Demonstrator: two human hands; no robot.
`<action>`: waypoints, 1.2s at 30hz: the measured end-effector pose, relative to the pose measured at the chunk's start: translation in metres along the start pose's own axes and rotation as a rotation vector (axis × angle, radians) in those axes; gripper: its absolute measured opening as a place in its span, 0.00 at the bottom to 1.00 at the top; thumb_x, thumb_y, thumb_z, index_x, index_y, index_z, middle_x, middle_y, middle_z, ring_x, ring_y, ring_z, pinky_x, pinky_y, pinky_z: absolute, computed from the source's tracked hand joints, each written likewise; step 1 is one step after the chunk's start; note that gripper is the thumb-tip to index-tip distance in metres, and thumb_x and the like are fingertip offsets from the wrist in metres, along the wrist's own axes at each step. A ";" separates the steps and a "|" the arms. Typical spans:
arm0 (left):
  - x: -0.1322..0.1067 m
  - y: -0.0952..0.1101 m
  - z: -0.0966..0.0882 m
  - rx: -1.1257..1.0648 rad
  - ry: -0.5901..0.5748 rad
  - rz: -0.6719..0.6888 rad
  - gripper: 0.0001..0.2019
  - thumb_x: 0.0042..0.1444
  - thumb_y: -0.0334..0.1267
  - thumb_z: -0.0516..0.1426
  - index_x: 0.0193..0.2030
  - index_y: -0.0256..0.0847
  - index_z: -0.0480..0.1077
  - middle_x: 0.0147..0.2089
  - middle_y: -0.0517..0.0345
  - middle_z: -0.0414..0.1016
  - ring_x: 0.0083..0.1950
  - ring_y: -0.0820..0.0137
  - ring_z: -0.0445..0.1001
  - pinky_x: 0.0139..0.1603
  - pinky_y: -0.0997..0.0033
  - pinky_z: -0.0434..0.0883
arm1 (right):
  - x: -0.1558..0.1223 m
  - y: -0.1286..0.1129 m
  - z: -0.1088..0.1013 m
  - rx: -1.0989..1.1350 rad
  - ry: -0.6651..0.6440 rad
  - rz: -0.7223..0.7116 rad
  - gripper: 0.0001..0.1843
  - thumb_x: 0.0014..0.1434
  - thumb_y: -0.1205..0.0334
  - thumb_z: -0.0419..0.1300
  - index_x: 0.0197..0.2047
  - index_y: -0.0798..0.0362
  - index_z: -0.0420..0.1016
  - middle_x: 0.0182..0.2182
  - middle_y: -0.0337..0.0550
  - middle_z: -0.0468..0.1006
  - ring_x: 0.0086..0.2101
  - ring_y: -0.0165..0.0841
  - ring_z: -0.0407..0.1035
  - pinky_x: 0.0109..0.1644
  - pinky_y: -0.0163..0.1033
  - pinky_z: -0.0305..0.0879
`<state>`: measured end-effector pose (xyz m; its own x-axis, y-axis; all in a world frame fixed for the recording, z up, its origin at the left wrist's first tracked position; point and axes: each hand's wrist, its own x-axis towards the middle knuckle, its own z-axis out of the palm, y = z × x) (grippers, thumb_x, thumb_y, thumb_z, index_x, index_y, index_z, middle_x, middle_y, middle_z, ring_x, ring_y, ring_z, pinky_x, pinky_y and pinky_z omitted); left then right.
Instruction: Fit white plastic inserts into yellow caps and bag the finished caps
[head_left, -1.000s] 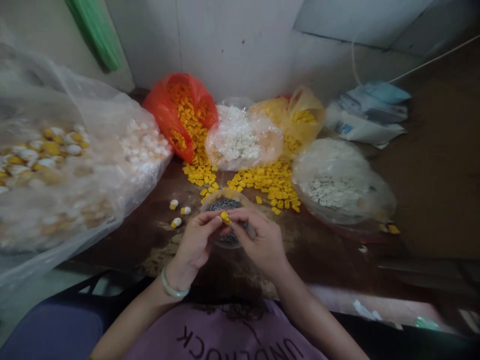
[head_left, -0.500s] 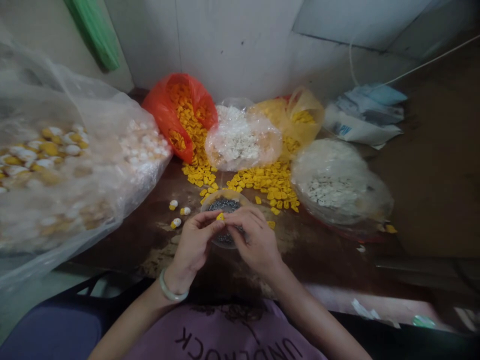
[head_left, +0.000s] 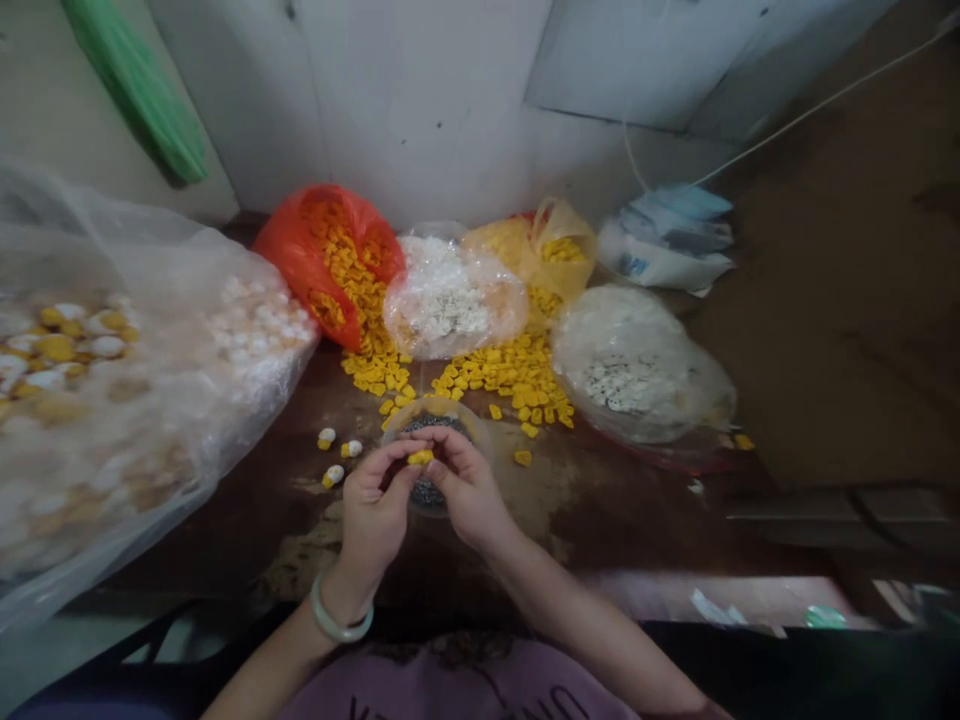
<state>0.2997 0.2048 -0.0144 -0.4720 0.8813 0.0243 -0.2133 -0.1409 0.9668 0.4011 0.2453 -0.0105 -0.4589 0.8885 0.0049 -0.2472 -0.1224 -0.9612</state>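
My left hand [head_left: 375, 510] and my right hand [head_left: 469, 490] meet over a small clear bowl [head_left: 450, 412] of tiny dark metal bits. Both pinch one small yellow plastic piece [head_left: 420, 457] between their fingertips. A pale green bangle [head_left: 337, 622] sits on my left wrist. Loose yellow pieces [head_left: 510, 372] lie scattered on the brown table just beyond the bowl. Three yellow-and-white assembled pieces [head_left: 335, 450] lie left of the bowl.
A red bag of yellow pieces [head_left: 322, 260], a clear bag of white pieces [head_left: 454, 300], a yellow bag [head_left: 551, 250] and another clear bag [head_left: 637, 365] line the wall. A large clear bag of assembled pieces [head_left: 120, 390] fills the left. Folded bags [head_left: 667, 240] lie at the back right.
The camera has tilted and shifted, so everything sits lower and further left. Both hands stay pinched on the yellow piece over the bowl, now drawn closer together.
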 end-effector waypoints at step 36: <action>-0.001 0.012 0.015 -0.159 -0.201 -0.166 0.08 0.41 0.31 0.70 0.31 0.44 0.81 0.35 0.59 0.79 0.39 0.72 0.75 0.42 0.77 0.72 | 0.009 -0.042 -0.044 -0.256 0.075 0.012 0.05 0.53 0.60 0.65 0.33 0.51 0.75 0.30 0.37 0.78 0.31 0.29 0.72 0.38 0.36 0.69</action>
<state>0.3108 0.2093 0.0008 -0.2440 0.9676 -0.0656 -0.4120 -0.0422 0.9102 0.4453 0.2779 0.0173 -0.3937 0.9190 -0.0185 -0.0140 -0.0261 -0.9996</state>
